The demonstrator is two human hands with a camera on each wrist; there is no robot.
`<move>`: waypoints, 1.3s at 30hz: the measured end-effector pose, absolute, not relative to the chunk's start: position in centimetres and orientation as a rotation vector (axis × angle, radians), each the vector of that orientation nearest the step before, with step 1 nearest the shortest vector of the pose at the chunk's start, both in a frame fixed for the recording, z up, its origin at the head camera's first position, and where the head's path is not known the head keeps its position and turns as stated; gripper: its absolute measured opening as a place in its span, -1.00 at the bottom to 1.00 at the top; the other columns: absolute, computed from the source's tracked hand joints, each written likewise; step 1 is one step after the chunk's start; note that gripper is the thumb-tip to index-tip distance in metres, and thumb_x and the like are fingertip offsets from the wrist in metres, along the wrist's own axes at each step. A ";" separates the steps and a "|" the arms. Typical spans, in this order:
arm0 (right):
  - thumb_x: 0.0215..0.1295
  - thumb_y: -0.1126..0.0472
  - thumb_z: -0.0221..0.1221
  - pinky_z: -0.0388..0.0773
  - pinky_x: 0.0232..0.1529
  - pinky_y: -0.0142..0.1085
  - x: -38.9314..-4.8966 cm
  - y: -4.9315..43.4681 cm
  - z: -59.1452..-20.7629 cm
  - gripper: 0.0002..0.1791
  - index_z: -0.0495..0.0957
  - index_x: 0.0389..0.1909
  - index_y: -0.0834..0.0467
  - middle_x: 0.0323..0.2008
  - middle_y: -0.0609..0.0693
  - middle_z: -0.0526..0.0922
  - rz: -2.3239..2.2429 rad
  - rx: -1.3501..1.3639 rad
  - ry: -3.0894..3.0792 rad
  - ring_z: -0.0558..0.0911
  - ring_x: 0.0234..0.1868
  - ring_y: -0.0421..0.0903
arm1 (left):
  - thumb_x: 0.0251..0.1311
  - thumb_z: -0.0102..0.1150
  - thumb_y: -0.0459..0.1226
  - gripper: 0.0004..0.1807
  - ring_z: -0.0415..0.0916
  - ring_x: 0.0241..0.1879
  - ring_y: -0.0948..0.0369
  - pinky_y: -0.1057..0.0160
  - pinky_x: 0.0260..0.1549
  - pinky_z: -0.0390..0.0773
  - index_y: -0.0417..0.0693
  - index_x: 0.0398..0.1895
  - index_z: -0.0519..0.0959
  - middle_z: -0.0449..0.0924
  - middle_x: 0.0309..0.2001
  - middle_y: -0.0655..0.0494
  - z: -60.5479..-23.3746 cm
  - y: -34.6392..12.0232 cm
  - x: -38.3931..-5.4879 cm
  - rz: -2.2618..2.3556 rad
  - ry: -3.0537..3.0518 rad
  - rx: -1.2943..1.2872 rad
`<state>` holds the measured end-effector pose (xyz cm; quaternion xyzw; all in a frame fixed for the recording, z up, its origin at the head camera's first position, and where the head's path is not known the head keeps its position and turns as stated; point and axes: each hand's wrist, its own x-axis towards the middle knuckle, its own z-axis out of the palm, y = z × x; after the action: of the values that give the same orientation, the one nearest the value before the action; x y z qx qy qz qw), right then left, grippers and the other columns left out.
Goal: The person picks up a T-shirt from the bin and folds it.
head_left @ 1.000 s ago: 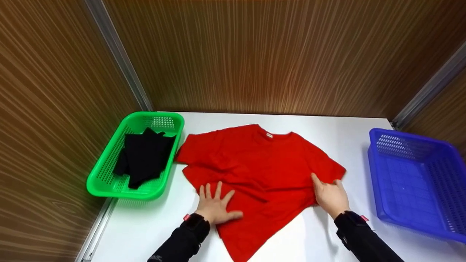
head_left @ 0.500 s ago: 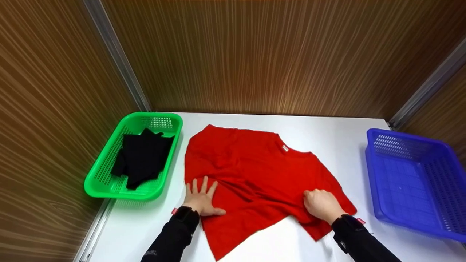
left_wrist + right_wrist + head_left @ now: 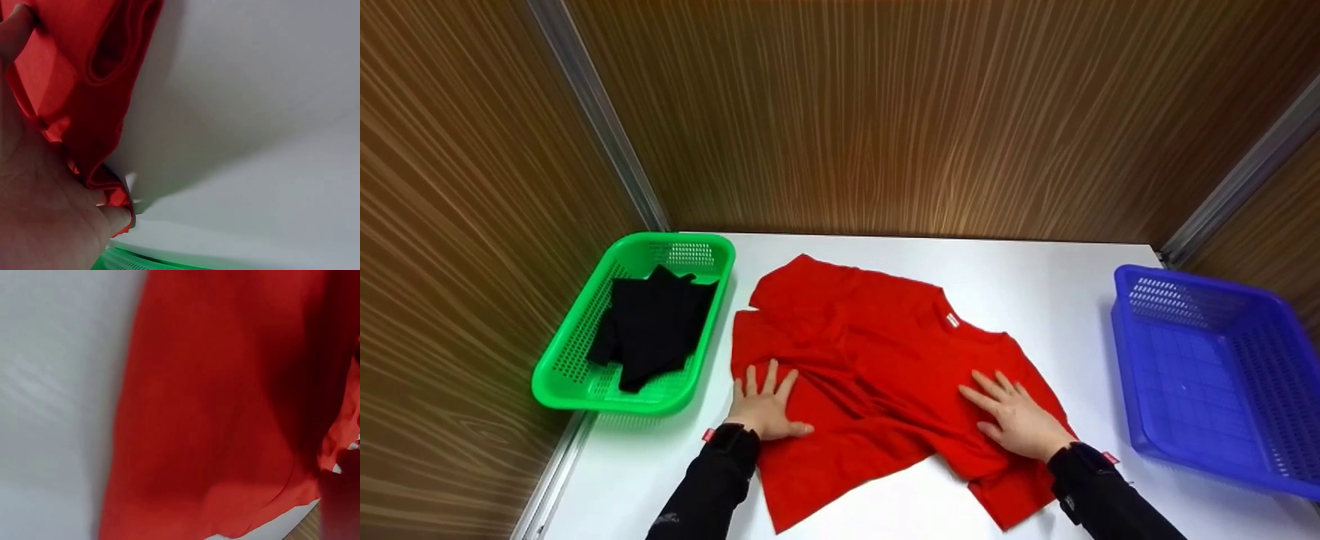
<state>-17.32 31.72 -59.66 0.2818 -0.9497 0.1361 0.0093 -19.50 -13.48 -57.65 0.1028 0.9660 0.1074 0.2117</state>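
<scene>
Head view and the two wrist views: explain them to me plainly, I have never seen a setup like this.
There is no machine here: a person works with two bare hands. The widest picture comes from a camera worn on the head, looking forward and down. A red T-shirt lies on a white table, creased across its middle. On the person's left stands a green basket with black cloth in it; on the right, a blue basket.

The other two pictures come from cameras on the wrists. The left one shows folds of the shirt close up and part of that hand; the right one shows mostly red fabric.

In the head view the left hand and right hand both rest spread on the shirt; neither plainly grips it.
</scene>
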 end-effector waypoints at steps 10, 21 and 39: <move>0.43 -0.22 0.20 0.49 -0.04 0.46 -17.4 31.4 -58.8 -0.21 0.37 0.48 0.19 0.32 0.66 0.30 0.152 0.252 -3.193 0.39 0.16 0.74 | 0.18 0.25 0.36 0.17 -0.37 0.59 -0.36 -0.42 0.44 -0.25 0.03 0.69 -0.01 -0.28 0.66 -0.21 -58.0 -14.4 -20.1 0.329 2.701 0.246; 0.37 -0.26 0.22 0.60 -0.35 0.21 -16.5 29.8 -55.5 -0.31 0.67 -0.26 0.41 -0.32 0.44 0.66 0.050 -0.016 -3.439 0.67 -0.34 0.37 | 0.32 0.34 -0.06 -0.25 0.04 0.52 -0.34 -0.31 0.40 0.16 0.00 0.53 0.36 0.15 0.57 -0.17 -58.8 -11.3 -18.4 0.300 2.949 0.603; 0.36 0.27 0.33 0.21 0.35 0.38 -17.4 31.2 -58.7 -0.37 0.44 0.42 0.27 0.39 0.33 0.44 0.474 0.796 -2.892 0.30 0.40 0.53 | 0.01 0.55 0.14 0.23 -0.32 0.63 -0.21 -0.34 0.48 -0.22 0.20 0.69 0.01 -0.24 0.69 0.02 -56.5 -14.7 -20.1 0.314 2.615 0.340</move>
<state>-17.42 31.24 -58.74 0.2616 -0.9511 0.1558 0.0524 -20.15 -14.66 -56.49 0.1243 0.9558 0.1147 0.2404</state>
